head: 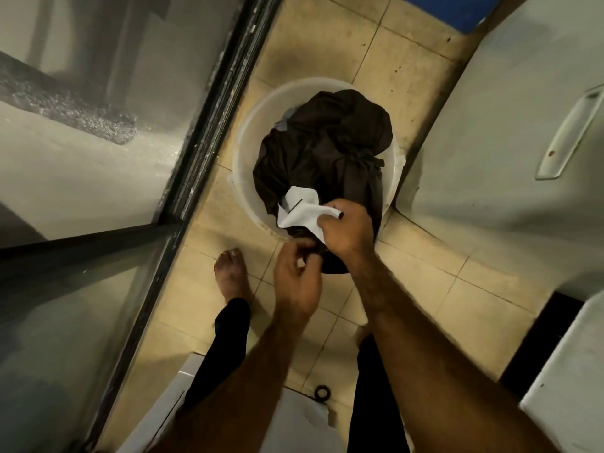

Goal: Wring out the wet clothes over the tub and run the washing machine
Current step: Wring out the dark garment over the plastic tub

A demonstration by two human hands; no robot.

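Observation:
A white plastic tub (pixel 243 152) stands on the tiled floor, heaped with dark brown wet clothes (pixel 327 148). A white cloth (pixel 302 209) lies on top at the near side of the heap. My right hand (pixel 348 228) is closed on one end of the white cloth above the tub's near rim. Just below and left of it, my left hand (pixel 295 282) pinches another part of the cloth, with a white bit showing between the fingers. The near rim of the tub is hidden behind my hands.
A glass sliding door with a dark metal frame (pixel 209 125) runs along the left. A white appliance with a recessed handle (pixel 568 135) stands at the right. My bare foot (pixel 230 274) rests on the tiles near the tub. A white machine top (pixel 300 416) sits below.

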